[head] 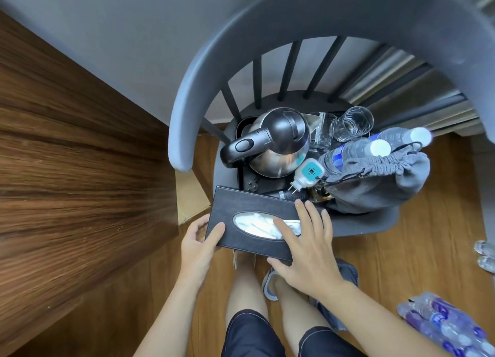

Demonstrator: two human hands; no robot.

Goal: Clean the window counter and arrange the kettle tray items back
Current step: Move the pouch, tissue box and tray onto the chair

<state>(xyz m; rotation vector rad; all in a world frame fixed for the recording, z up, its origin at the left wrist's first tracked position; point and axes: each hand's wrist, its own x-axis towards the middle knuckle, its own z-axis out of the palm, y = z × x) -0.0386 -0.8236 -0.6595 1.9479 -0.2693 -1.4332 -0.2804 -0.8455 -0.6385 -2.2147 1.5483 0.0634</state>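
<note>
A black leather tissue box (241, 209) with white tissue showing in its oval slot rests at the front edge of a grey chair seat (369, 223). My left hand (199, 243) grips its left end. My right hand (308, 249) lies over its right part, thumb under the front edge. Behind the box a black tray (245, 174) carries a steel kettle (278, 145) with a black handle. Two clear glasses (348, 125), two water bottles (375, 148) with white caps, a white and teal plug-in device (308, 173) and a grey drawstring bag (380, 180) crowd the seat beside it.
A dark wood counter (80, 169) fills the left side. The chair's grey curved backrest (241, 51) arches over the seat. A cardboard box (191, 196) stands between counter and chair. A shrink-wrapped pack of water bottles (450, 327) lies on the wood floor at the lower right.
</note>
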